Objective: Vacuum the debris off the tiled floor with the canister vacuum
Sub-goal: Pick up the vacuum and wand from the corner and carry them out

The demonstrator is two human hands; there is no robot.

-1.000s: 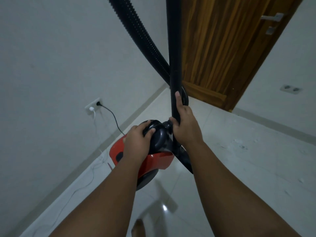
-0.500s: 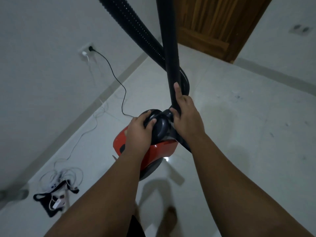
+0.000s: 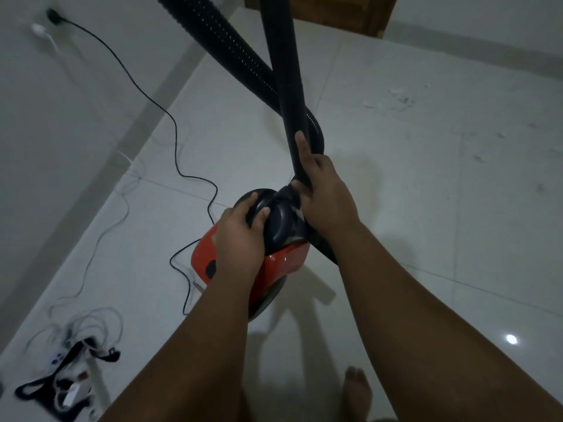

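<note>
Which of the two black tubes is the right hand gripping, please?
The smooth straight wand: the right hand grips it just above the canister. The ribbed hose crosses behind it.

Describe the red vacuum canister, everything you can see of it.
The canister is glossy red plastic with a dark rounded top and a dark wheel underneath. The left hand grips the dark top; the right hand grips the black tube beside it. A ribbed black hose curves up past that hand. A thin black cord loops beside it on the white tiled floor.
</note>
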